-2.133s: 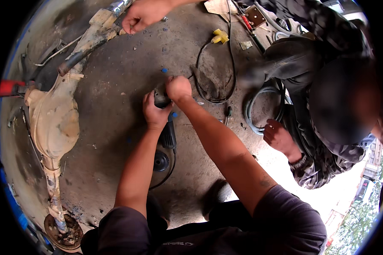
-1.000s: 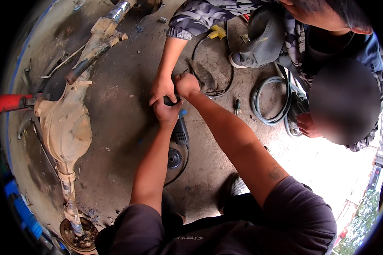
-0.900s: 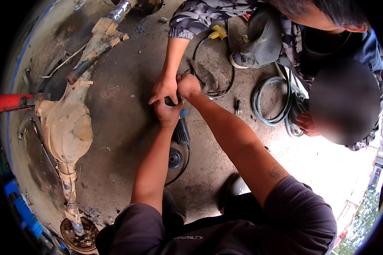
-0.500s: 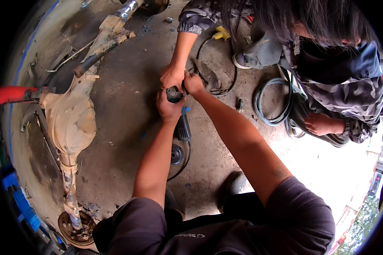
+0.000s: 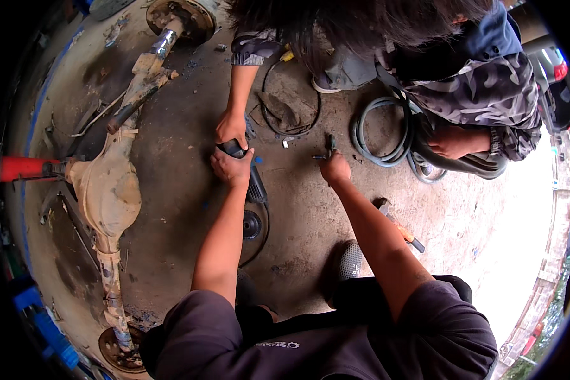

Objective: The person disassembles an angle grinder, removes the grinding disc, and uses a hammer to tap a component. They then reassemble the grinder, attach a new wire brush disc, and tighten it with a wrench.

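My left hand (image 5: 233,168) is closed around a small black part (image 5: 232,149), its exact kind unclear. A co-worker's hand (image 5: 232,126) grips the same part from the far side. Just beside my left hand, a black power tool with a cord, like an angle grinder (image 5: 256,190), lies on the floor; its far end is partly hidden. Nearer to me is a round black disc (image 5: 252,225). Off to the right, my right hand (image 5: 335,169) is closed on a small dark tool with a crosswise blue-tipped piece (image 5: 331,144); its lower part is covered by my fingers.
A large rusty vehicle axle (image 5: 111,196) stretches along the left, with a red stand or jack (image 5: 28,169) against it. A hammer (image 5: 413,239) with an orange handle lies right of my right forearm. A coiled hose (image 5: 386,158) rests beside the crouching co-worker.
My right hand has left the black part, moved right and taken hold of the small dark tool from the floor. My left hand stays on the part with the co-worker's hand.
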Demonstrator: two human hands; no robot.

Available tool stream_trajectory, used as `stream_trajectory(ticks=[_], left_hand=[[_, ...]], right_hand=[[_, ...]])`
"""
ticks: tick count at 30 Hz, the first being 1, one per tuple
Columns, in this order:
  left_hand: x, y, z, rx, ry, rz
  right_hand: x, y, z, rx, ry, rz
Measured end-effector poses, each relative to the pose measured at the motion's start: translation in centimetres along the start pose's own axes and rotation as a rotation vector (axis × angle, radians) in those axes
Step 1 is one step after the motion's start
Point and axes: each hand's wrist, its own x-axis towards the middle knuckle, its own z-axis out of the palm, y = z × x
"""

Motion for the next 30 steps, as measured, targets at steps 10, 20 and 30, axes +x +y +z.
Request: stream_trajectory(ticks=[10,20,30], left_hand=[[-3.3,-1.7,-1.5,0.1,-0.233,0.208],[3.0,-7.0,-1.8,0.095,-0.337,0.501],[4.0,-9.3,-3.9,0.209,-0.363,0.52]], right_hand=[[2.1,5.4,1.6,0.01,-0.15,0.025],[5.7,10.9,4.8,-0.014,0.224,-0.362],[7.1,11.1,8.8,0.364,-0.408,-0.003]])
